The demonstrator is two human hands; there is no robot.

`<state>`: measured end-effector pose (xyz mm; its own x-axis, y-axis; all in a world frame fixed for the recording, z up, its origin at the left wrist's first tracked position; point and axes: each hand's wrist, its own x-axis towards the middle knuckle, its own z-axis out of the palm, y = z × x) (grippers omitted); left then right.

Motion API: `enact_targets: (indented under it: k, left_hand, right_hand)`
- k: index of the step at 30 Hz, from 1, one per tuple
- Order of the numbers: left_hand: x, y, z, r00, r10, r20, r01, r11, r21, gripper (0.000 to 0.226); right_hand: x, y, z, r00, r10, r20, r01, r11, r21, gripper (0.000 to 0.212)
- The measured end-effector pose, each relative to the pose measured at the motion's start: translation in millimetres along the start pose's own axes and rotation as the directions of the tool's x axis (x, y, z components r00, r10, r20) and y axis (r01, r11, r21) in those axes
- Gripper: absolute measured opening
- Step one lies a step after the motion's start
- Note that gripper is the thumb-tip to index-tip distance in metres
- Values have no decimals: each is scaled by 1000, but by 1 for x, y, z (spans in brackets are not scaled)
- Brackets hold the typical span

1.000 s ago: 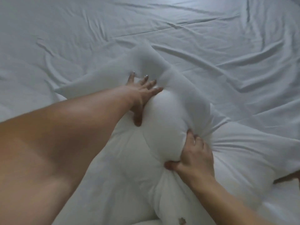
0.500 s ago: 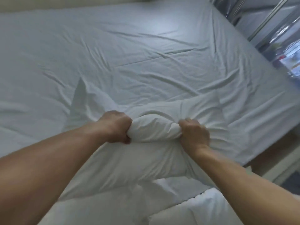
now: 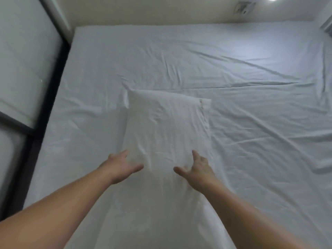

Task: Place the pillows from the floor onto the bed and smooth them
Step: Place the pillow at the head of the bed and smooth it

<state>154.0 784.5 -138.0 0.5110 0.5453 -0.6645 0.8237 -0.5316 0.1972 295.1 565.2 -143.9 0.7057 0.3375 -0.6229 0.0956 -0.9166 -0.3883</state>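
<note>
A white pillow (image 3: 167, 126) lies on the bed (image 3: 251, 72), its long side running away from the camera and its far edge standing out clearly against the pale, creased bedsheet (image 3: 260, 141); its near end blends into more white bedding at the bottom of the view, and where one ends and the other begins cannot be told. A small mark sits at the pillow's far right corner (too small to identify). The left hand (image 3: 119, 167) hovers over or rests at the pillow's near left edge, palm down, fingers spread and thumb pointing inward; whether it touches the fabric cannot be told. The right hand (image 3: 196, 168) is at the near right part of the pillow, fingers likewise splayed apart and thumb angled toward the other hand; neither hand grips anything. Both forearms are bare and stretch forward from the lower corners. The bed fills most of the view and holds only the sheet and the pillow; a dark frame (image 3: 52, 72) runs along its left side, and a cream wall (image 3: 143, 9) stands behind its far edge.
</note>
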Motion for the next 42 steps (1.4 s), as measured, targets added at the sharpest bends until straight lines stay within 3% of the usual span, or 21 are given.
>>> enact_targets:
  k: [2, 5, 8, 11, 15, 17, 20, 24, 26, 27, 29, 31, 36, 39, 42]
  left_hand:
    - [28, 3, 24, 999, -13, 50, 22, 983, -185, 117]
    - [69, 26, 63, 996, -76, 36, 83, 942, -324, 142]
    - [110, 41, 108, 985, -102, -140, 74, 978, -193, 134]
    - [134, 37, 128, 937, 0, -350, -57, 987, -152, 106]
    - [124, 23, 110, 806, 142, -575, -274, 950, -149, 49]
    - [103, 20, 91, 726, 212, -655, -361, 927, -100, 33]
    - [75, 21, 40, 650, 237, -722, -403, 913, -62, 28]
    - [52, 23, -64, 506, 230, -831, -447, 894, -26, 30]
    - [52, 23, -115, 476, 220, -851, -432, 902, -9, 37]
    - [56, 22, -139, 496, 194, -846, -354, 935, 7, 45]
    - [68, 15, -182, 613, 59, -788, -76, 997, 15, 63]
    - [77, 6, -203, 702, -32, -712, 74, 997, 27, 72]
    - [71, 6, -156, 855, 144, -498, -78, 985, 151, 67]
    - [57, 26, -116, 878, 251, -408, -191, 964, 183, 62]
    - [35, 52, -69, 884, 327, -334, -286, 944, 167, 58]
  right_hand:
    - [32, 1, 10, 998, 62, -23, -62, 998, -3, 126]
    - [73, 20, 26, 989, 148, -31, -144, 983, 112, 146]
    - [107, 31, 57, 974, 195, -113, -189, 980, 64, 145]
    - [135, 21, 77, 949, 205, -241, -193, 979, 71, 130]
    - [131, 5, 67, 921, 34, -388, -32, 999, 14, 65]
    - [111, -4, 56, 880, -47, -473, 44, 999, -18, 41]
    - [84, -36, 25, 812, -88, -576, 152, 986, 63, 23]
    - [69, -116, -39, 724, -172, -668, 315, 944, 98, 24]
    - [67, -162, -70, 706, -219, -673, 371, 924, 88, 30]
    - [69, -181, -85, 725, -229, -650, 373, 923, 91, 37]
    - [78, -210, -110, 820, -184, -541, 317, 934, 163, 62]
    - [86, -220, -120, 889, -157, -430, 252, 952, 174, 77]
    - [73, -186, -75, 937, -292, -192, 291, 956, -32, 71]
    - [61, -153, -51, 934, -327, -144, 321, 945, -65, 66]
    - [38, -87, -36, 960, -230, -159, 230, 973, -23, 63]
